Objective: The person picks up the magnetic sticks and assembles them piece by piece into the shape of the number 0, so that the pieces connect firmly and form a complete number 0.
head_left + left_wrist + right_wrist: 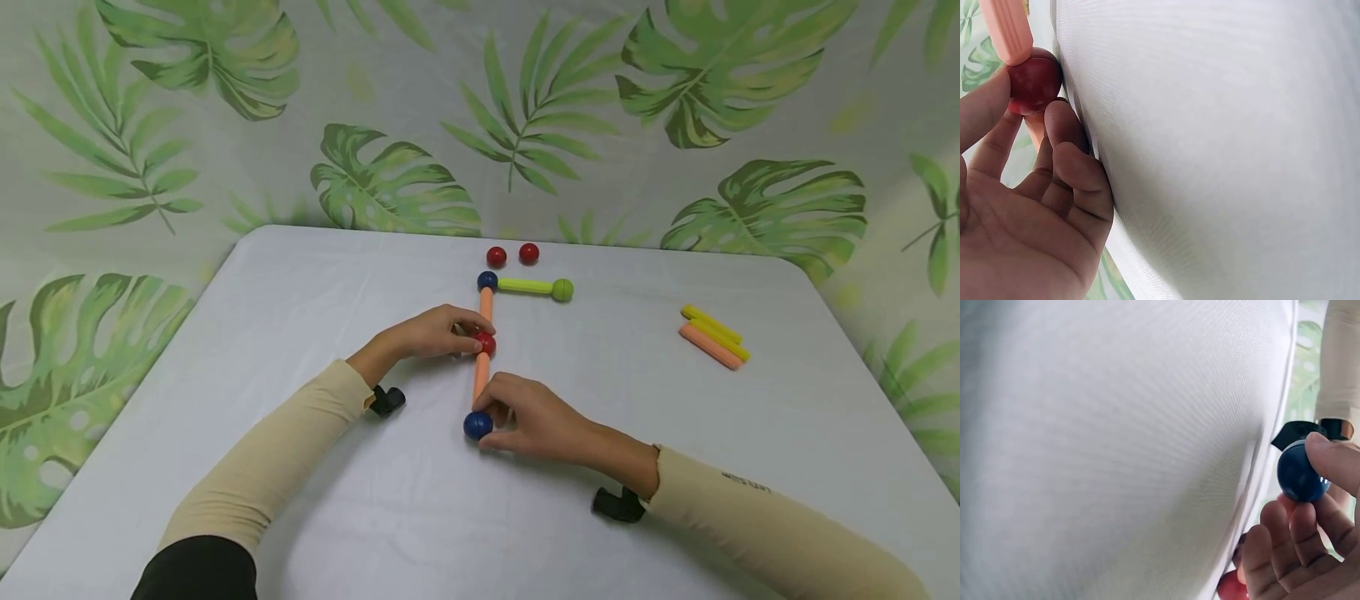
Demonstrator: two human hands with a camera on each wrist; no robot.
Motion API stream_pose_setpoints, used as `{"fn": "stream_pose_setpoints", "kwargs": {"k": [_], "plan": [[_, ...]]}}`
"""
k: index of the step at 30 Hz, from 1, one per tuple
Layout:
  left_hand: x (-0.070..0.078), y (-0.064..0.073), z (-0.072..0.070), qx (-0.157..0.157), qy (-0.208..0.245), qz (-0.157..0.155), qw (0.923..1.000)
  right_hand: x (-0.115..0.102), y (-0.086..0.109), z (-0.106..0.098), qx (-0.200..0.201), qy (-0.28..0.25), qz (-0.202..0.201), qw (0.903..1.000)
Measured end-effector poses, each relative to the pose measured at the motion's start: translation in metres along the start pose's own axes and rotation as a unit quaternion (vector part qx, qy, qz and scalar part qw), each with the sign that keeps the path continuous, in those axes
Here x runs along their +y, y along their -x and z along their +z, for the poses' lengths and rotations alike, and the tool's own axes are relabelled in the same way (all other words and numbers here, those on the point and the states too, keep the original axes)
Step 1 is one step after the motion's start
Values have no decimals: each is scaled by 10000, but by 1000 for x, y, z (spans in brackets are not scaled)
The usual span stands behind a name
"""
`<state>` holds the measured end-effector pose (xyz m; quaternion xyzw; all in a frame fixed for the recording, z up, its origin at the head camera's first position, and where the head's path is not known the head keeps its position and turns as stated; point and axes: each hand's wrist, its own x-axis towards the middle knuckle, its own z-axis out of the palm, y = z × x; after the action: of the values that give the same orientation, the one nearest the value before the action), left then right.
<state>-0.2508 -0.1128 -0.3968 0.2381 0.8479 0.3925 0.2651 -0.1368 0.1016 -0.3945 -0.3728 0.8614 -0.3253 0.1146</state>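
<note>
A chain of sticks and balls lies on the white table. A blue ball at the far end joins a yellow-green stick ending in a green ball, and an orange stick running toward me. My left hand pinches the red ball in the middle of the chain. A second orange stick leads to a near blue ball, which my right hand pinches between thumb and fingers.
Two loose red balls lie beyond the chain near the table's far edge. Three spare sticks, two yellow and one orange, lie together at the right. A leaf-patterned cloth hangs behind the table.
</note>
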Motion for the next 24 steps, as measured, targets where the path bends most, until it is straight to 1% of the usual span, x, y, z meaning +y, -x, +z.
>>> {"fn": "stream_pose_setpoints", "kwargs": {"k": [7, 11, 24], "plan": [[0, 2, 0, 43, 3, -108, 9999, 0, -2, 2, -253, 132, 183, 9994], [0, 1, 0, 49, -14, -88, 9999, 0, -2, 2, -327, 134, 278, 9990], [-1, 0, 1, 67, -59, -58, 9999, 1, -2, 2, -449, 50, 261, 9986]]}}
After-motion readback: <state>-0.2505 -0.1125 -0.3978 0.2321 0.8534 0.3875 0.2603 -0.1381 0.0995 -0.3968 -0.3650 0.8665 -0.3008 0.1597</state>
